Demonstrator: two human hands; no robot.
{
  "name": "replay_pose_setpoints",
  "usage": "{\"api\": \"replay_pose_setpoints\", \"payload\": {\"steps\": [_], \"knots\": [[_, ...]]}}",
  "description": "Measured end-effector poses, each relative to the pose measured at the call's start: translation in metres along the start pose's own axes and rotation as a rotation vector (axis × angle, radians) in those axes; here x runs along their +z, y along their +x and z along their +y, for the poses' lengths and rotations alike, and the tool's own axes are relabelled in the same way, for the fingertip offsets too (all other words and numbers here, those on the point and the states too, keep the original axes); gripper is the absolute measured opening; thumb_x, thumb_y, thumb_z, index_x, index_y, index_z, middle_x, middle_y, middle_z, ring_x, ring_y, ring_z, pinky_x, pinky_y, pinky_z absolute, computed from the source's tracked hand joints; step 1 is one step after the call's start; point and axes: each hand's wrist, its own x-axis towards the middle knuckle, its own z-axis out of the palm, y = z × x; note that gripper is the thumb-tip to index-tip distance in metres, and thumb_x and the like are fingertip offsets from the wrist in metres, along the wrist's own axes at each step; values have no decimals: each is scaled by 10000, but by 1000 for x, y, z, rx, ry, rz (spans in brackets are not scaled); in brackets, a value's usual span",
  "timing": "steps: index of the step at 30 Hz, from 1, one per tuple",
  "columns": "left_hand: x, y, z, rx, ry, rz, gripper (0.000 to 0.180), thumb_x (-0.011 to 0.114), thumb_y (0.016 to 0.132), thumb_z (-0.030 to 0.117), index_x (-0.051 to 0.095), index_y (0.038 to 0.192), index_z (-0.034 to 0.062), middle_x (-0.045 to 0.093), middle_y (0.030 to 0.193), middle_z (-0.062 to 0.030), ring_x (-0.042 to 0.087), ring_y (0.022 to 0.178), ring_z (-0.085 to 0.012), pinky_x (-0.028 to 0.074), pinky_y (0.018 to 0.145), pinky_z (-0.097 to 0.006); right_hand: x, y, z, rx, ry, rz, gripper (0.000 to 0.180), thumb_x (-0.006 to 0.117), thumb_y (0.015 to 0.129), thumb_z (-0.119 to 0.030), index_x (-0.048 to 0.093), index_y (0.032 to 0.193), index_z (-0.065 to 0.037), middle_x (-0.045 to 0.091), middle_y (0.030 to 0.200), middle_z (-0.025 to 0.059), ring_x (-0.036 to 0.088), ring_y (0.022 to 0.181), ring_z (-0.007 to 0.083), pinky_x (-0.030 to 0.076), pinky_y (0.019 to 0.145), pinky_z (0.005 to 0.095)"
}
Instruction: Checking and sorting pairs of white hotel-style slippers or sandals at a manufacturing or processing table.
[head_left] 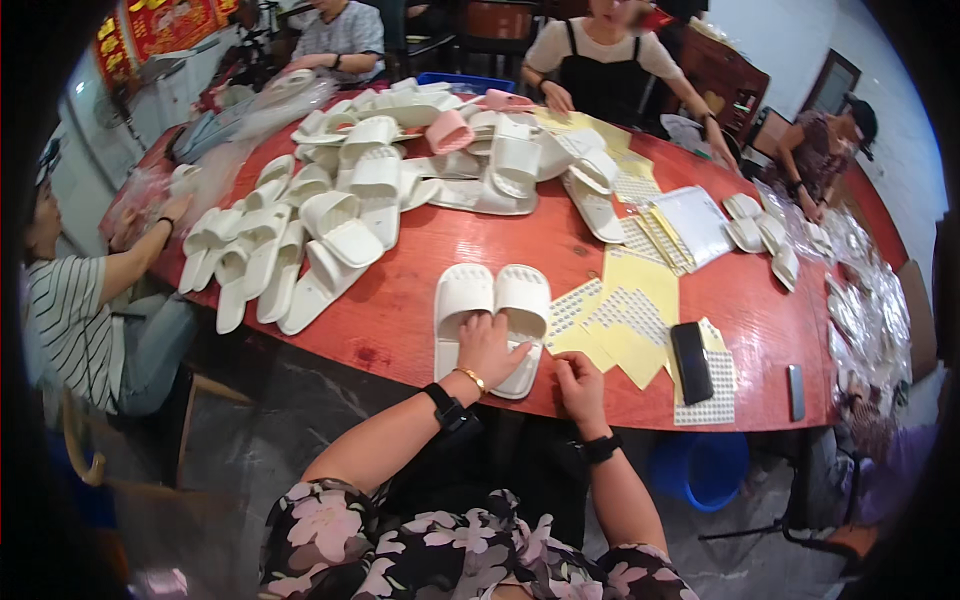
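A pair of white slide slippers [464, 290] lies side by side at the table's near edge, straps toward the far side. My left hand [485, 350] rests across the two slippers just behind the straps, fingers stretched out and thumb apart. Beside the right slipper, my right hand [578, 385] is at the table edge with thumb and fingers pinched together. Whatever may be between those fingertips is too small to make out. Yellow backing sheets [640, 285] and white sheets of small printed stickers [628, 318] lie just beyond my right hand.
A heap of white slippers [345, 225], with a pink one [449, 132] among them, covers the far left of the red table [400, 320]. To my right are a black phone [691, 362] and clear plastic bags [870, 310]. A blue bin [705, 470] stands below. Several people work around the table.
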Motion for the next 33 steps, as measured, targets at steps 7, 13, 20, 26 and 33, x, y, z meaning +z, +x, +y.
{"api": "replay_pose_setpoints", "payload": {"steps": [7, 13, 20, 26, 33], "knots": [[-45, 9, -37, 148, 30, 151, 548, 691, 810, 467, 597, 1022, -30, 571, 998, -219, 520, 994, -363, 423, 839, -459, -4, -1, 5, -69, 23, 22, 113, 597, 940, -90, 643, 997, -3, 626, 729, 13, 587, 648, 79, 476, 582, 221], [-171, 123, -124, 288, 427, 556, 499, 681, 770, 563, 680, 836, 68, 631, 660, -148, 613, 611, -310, 467, 576, -450, -5, -4, 0, -74, -55, 43, 120, 587, 940, -84, 647, 993, 6, 631, 722, 21, 581, 649, 69, 462, 587, 221], [-200, 125, -199, -21, 100, 422, 551, 743, 802, 373, 649, 1138, -53, 666, 1057, -245, 630, 1022, -371, 491, 895, -421, 12, -1, 1, -92, -65, 6, 144, 616, 922, -116, 656, 970, 14, 610, 684, 31, 548, 636, 74, 452, 588, 248], [-72, 37, -120, 105, 38, 226, 542, 724, 807, 353, 603, 1220, 23, 500, 1339, -263, 427, 1262, -454, 332, 1086, -513, -7, -6, -8, -20, -39, 26, 154, 596, 950, -122, 647, 994, 17, 624, 728, 11, 555, 625, 57, 448, 539, 224], [-2, -48, -77, 102, -147, 243, 499, 689, 856, 307, 569, 1255, 33, 475, 1377, -212, 395, 1307, -405, 307, 1103, -498, -28, -10, -21, 200, 159, -40, 180, 574, 974, -167, 650, 1006, -7, 549, 664, -11, 466, 517, 40, 383, 465, 199]]}}
